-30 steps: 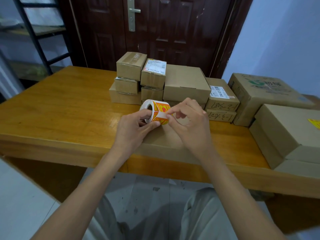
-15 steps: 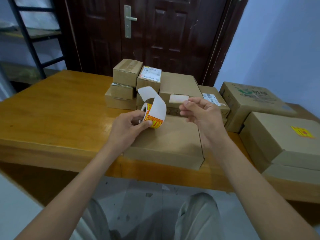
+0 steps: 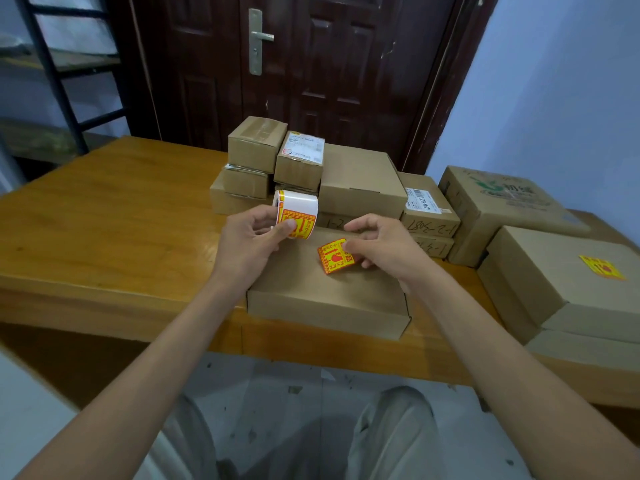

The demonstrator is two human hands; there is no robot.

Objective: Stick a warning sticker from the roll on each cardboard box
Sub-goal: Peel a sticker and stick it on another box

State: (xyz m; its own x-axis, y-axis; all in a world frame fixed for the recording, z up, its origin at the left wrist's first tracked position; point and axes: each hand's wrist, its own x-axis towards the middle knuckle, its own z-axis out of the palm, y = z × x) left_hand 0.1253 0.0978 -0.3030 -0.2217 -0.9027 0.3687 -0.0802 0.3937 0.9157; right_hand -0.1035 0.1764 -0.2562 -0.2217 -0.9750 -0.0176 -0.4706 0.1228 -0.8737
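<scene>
Head view showed a person seated at the near edge of a glossy orange-brown wooden tabletop (image 3: 104, 216), both bare forearms reaching over a flat brown cardboard box (image 3: 325, 296) that lay at that near edge, directly in front. The left hand (image 3: 249, 237) gripped a white roll of red-and-yellow warning stickers (image 3: 296, 213), thumb pressed on the printed face and fingers curled behind it, holding the roll above the box's far left corner. The right hand (image 3: 384, 244) pinched a single loose red-and-yellow rectangular warning sticker (image 3: 335, 259) by its right edge between thumb and fingertips, the other fingers loosely curled. The sticker hung printed side up, just over the middle of the box's lid; whether any part of it was touching the cardboard could not be told.

By the look of things, the task was early on. Only one box carried a label: a large brown cardboard box (image 3: 568, 271) at the tabletop's right edge, stacked on another, had a yellow-and-red sticker (image 3: 602, 267) on its lid. The box in front appeared about to get the second, once the sticker was laid down and smoothed flat. A cluster of smaller brown cardboard boxes (image 3: 311, 174) stacked towards the far edge showed only white shipping labels and handwriting, no warning stickers, and a brown cardboard box with green printing (image 3: 502, 202) near the far right corner showed none either, so most of the work seemed to remain.
</scene>
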